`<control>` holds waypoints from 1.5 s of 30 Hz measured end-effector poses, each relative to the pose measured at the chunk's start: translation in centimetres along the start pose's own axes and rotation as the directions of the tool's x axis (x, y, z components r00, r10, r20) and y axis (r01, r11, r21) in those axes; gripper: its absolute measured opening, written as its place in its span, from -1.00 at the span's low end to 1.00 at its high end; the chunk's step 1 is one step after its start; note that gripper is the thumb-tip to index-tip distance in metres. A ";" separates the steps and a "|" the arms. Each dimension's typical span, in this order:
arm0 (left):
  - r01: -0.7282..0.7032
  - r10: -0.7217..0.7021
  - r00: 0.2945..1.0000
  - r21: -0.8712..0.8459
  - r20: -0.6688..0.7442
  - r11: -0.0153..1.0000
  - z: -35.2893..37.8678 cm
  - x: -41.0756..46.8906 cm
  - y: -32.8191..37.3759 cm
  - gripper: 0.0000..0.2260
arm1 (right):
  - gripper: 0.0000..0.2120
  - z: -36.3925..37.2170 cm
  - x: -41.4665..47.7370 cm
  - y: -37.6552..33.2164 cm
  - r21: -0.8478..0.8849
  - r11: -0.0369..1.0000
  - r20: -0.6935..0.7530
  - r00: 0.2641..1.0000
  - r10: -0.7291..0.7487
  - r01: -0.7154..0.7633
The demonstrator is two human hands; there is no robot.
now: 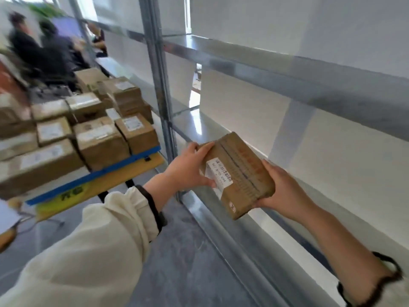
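Two hands carry one cardboard parcel (240, 171) between them, and it is clear of every surface. The left hand (188, 167) grips the parcel's left end: its fingers curl over the far edge, and the thumb presses on the near side, touching the white label (218, 173) stuck to the top face. The right hand (282, 188) grips the opposite, nearer end, cupping the corner with its fingers tucked underneath, so how they lie there cannot be told. The parcel is tilted, its far end higher than the end by the right hand, and a dark line runs lengthwise along its top.

Just beneath and beyond both hands runs the front rim of a metal shelf (232, 235), and the parcel hangs over that rim. A higher shelf rail (287, 78) crosses well above the hands. An upright post (161, 96) stands just past the left hand. Well to the left of the left hand is a cart (110, 171) with a blue edge, stacked with brown boxes (99, 140) that carry white labels. Far beyond the cart, blurred people (33, 47) sit. A cream sleeve (99, 240) covers the left forearm.
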State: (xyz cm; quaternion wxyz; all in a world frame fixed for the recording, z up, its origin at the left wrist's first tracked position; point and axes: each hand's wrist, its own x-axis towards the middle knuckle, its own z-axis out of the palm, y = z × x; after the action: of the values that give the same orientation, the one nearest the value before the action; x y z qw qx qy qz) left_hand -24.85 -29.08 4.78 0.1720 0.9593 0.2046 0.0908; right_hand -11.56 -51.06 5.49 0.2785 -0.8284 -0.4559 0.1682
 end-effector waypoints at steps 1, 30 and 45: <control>0.047 -0.047 0.999 0.009 -0.021 0.999 -0.9 -0.7 -2.3 0.02 | 0.10 1.2 1.8 -1.4 0.010 0.999 0.032 0.999 -0.039 0.038; 0.757 -0.749 0.595 -0.109 -0.292 0.644 -16.4 -5.9 -41.6 -0.12 | 0.12 23.7 42.5 -31.4 0.174 0.781 0.486 0.637 -0.598 0.600; 0.734 -0.749 0.604 -0.177 -0.272 0.656 -21.4 -1.8 -57.6 -0.09 | 0.14 31.3 55.0 -38.9 0.171 0.830 0.511 0.672 -0.536 0.531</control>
State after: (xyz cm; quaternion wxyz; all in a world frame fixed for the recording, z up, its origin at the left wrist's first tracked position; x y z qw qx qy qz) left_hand -52.54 25.77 3.18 0.1806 0.7552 0.6065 0.1709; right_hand -24.96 21.99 3.41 0.1791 -0.5762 -0.7359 0.3072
